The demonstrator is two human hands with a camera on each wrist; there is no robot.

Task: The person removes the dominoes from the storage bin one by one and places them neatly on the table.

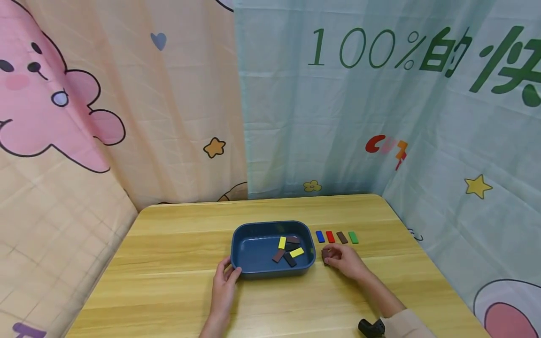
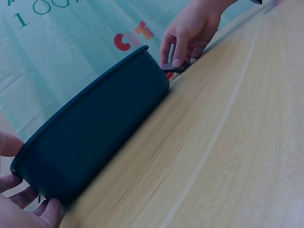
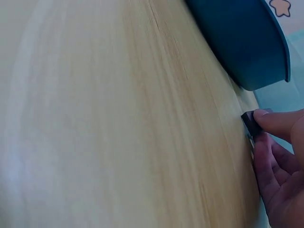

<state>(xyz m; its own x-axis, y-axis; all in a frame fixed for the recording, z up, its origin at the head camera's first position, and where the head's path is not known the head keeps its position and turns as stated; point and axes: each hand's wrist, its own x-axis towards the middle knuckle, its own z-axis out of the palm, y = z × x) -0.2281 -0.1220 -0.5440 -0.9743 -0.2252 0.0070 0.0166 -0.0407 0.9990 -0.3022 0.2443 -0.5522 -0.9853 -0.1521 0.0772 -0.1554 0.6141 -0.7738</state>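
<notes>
A dark blue rectangular tub [image 1: 253,272] stands on the table, holding two yellow blocks [image 1: 297,252], two brown blocks [image 1: 278,256] and two black blocks [image 1: 289,259] in its right half. My left hand [image 1: 224,286] grips the tub's front left corner, thumb on the front and fingers along the side. To the right of the tub, my right hand [image 1: 344,260] pinches a small dark brown block [image 1: 324,256] between thumb and fingers, low over the tabletop. In the right wrist view one end of that block [image 3: 250,122] sticks out past the thumb.
Behind my right hand a row of flat blocks lies on the table: blue [image 1: 320,236], red [image 1: 330,236], brown [image 1: 342,237] and green [image 1: 353,237]. A black device [image 1: 372,327] sits at my right wrist. Printed curtains [image 1: 296,117] hang behind the wooden table [image 1: 177,253].
</notes>
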